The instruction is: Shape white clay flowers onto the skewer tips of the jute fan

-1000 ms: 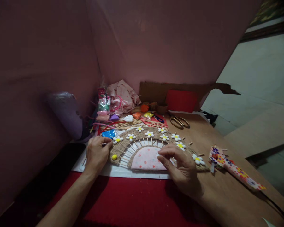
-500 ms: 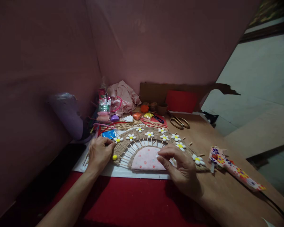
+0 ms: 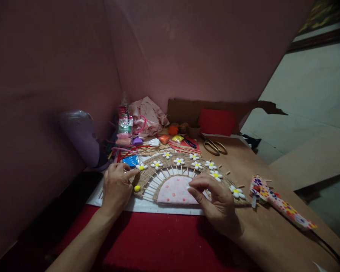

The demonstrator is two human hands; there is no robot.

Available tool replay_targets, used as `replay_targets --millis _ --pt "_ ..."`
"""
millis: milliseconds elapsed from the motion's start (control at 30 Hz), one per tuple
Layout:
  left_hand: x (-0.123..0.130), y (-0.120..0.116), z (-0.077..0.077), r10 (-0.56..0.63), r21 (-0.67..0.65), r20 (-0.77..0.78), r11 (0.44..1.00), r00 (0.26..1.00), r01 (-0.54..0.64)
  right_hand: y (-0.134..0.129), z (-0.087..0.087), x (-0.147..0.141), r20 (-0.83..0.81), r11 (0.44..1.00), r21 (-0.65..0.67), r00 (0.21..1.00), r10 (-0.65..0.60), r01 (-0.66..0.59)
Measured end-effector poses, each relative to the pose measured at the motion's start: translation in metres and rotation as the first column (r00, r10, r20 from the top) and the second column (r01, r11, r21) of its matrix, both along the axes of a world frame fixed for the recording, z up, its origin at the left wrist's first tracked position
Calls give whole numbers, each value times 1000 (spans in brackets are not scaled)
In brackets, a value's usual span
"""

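Note:
A half-round woven twine piece (image 3: 167, 163) with stick spokes lies on a white sheet. White daisies with yellow centres, such as the middle daisy (image 3: 179, 161), dot its band. A pink dotted half-circle of fabric (image 3: 175, 189) fills its inner part. My left hand (image 3: 117, 187) is at the left end, index finger stretched to the edge of the leftmost daisy (image 3: 141, 167), other fingers curled. Just below sits a yellow ball (image 3: 137, 188) without petals. My right hand (image 3: 217, 202) hovers over the fabric's right side, thumb and index finger pinching a tiny white piece, mostly hidden.
A blue packet (image 3: 131, 161) lies behind my left hand. Farther back are several clay packets, including a yellow packet (image 3: 178, 139), sticks and crumpled pink cloth (image 3: 147, 117). Scissors (image 3: 214, 146) rest behind the woven piece; a flower-patterned glue gun (image 3: 280, 204) with its cord lies right.
My left hand has shifted slightly left, and its index finger has straightened out toward the leftmost daisy. My right hand keeps its pinch in nearly the same place.

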State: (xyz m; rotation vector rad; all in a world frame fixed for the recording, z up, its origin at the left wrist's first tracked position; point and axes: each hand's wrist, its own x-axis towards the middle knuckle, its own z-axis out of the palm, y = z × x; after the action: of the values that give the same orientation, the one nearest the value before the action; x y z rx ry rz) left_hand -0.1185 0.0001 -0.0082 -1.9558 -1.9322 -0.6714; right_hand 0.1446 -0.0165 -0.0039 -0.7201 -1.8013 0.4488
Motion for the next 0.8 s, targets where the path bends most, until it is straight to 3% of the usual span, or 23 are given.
replay_targets --millis 167,333,533,800 --pt "0 0 0 -10 -15 -17 1000 1000 10 0 -1 1 5 1000 6 1000 0 0" --pt "-2 -1 0 -12 64 23 998 1000 10 0 -1 0 4 1000 7 1000 4 -4" --pt "1 0 -1 -1 5 -91 1000 996 1 -1 0 1 11 1000 6 1000 -5 5" --pt "1 0 0 6 33 -91 999 996 -3 0 0 0 9 1000 28 1000 1 -1"
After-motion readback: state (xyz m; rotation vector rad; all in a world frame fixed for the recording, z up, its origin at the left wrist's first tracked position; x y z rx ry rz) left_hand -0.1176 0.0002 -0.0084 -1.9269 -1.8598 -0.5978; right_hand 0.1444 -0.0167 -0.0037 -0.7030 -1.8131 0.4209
